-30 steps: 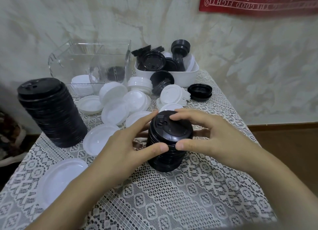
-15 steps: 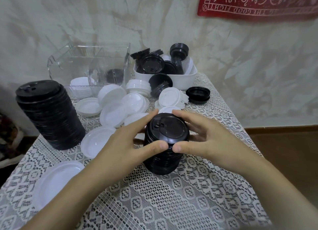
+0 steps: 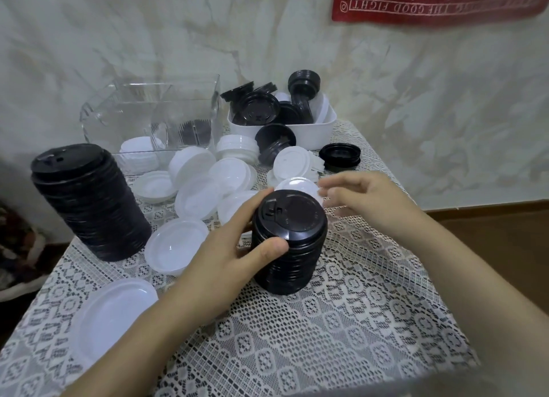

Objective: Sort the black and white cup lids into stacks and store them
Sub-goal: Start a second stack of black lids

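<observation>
The short black stack [image 3: 289,242] of ribbed, glossy plastic lids stands upright near the middle of the table, on the lace cloth [image 3: 341,322]. Its top lid is a smooth disc with a small raised sip tab. The left hand [image 3: 225,248] grips it from the left, with the thumb on the near rim and the fingers curled round the far side. The right hand [image 3: 365,200] hovers just right of the stack, clear of it. It is blurred, its fingers are loosely spread, and it holds nothing.

The tall black stack [image 3: 89,203] stands close to the table's left edge and leans slightly. Between the two stacks, shallow round white lids [image 3: 196,200] lie scattered and overlapping, some turned rim up. One larger white lid [image 3: 113,313] lies alone near the front left edge.

At the back stands a clear box [image 3: 148,120] with hard straight walls, a few white and black lids showing through them. Beside it, a rounded white tub [image 3: 282,126] holds a jumble of black lids. A lone black lid [image 3: 340,156] rests rim up near the right edge.

Open lace spreads in front of the short stack and to its right, out to the table's right edge.
</observation>
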The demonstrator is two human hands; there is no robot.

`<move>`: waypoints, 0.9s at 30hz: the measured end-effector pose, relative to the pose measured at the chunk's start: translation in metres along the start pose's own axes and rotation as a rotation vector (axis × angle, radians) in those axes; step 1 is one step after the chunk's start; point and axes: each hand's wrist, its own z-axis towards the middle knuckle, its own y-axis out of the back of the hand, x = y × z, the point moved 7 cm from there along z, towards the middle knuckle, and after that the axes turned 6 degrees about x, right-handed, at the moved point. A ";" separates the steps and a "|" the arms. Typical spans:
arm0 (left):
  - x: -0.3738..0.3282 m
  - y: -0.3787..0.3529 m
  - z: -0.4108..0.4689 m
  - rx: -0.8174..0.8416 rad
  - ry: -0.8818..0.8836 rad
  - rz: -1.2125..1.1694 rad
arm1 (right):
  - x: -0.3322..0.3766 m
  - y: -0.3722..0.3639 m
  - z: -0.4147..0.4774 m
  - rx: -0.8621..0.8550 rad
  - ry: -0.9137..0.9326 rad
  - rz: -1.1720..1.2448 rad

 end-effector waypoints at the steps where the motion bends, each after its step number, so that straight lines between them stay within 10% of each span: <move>1: 0.000 0.000 0.000 0.000 -0.001 -0.003 | -0.006 0.009 0.010 -0.105 0.005 -0.124; 6: -0.002 -0.002 0.000 0.028 -0.035 -0.010 | -0.019 0.027 0.055 -0.300 0.018 -0.797; 11: -0.002 -0.004 0.001 0.000 -0.057 -0.027 | -0.046 0.041 0.090 -0.254 -0.079 -0.897; 18: -0.002 0.002 0.000 -0.038 -0.045 0.066 | -0.021 0.063 0.068 -0.390 -0.027 -0.370; 22: -0.004 0.010 -0.004 -0.113 -0.024 0.178 | 0.003 0.049 0.038 -0.193 0.016 0.323; 27: -0.016 0.035 -0.006 -0.325 -0.050 0.141 | 0.048 0.017 0.009 0.018 0.066 0.567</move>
